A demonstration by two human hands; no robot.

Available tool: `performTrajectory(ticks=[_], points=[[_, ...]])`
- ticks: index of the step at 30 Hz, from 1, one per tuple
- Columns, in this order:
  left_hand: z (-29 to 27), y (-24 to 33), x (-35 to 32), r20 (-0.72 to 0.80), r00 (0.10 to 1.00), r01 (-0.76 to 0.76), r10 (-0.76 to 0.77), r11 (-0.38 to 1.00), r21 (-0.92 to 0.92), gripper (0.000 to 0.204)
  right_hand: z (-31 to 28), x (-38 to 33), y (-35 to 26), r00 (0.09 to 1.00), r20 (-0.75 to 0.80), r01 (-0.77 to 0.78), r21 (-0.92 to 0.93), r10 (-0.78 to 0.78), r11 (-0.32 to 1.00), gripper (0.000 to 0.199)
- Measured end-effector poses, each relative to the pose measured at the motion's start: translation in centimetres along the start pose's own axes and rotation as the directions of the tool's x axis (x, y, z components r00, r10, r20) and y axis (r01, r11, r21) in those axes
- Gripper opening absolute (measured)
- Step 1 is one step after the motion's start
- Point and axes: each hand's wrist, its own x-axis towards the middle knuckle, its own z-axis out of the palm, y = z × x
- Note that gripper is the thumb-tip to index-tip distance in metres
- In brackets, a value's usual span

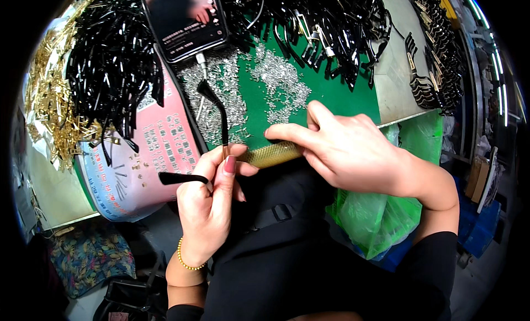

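Observation:
My left hand (207, 202) is closed, pinching a black eyeglass temple (223, 119) between thumb and fingers. Its curved tip points up and away from me. A second black temple (182, 178) sticks out leftward from the same hand; whether the two are joined is hidden by my fingers. In my right hand (353, 150) lies a yellow-green tool handle (273, 155) with a knurled surface, the fingers wrapped over its right end. The handle's left end meets my left fingertips, so its working tip does not show.
Small silvery metal parts (281, 83) lie scattered on the green mat (359, 100). Heaps of black temples (113, 56) and gold metal pieces (52, 94) stand at left. A phone (185, 23) with a cable leans at the back. Green plastic bags (381, 216) hang below the table edge.

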Motion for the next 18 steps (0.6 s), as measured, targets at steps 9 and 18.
performTrajectory(ticks=[9, 18], points=[[0.0, -0.9, 0.4, -0.034, 0.991, -0.129, 0.131, 0.991, 0.041, 0.023, -3.3, 2.2, -2.9, 0.892, 0.447, -0.421, 0.873, -0.063, 0.245, 0.052], [0.1, -3.2, 0.4, 0.106, 0.786, -0.485, 0.609, 0.501, 0.717, 0.031, -2.3, 1.6, -2.3, 0.87, 0.477, -0.484, 0.874, -0.126, -0.037, 0.047]])
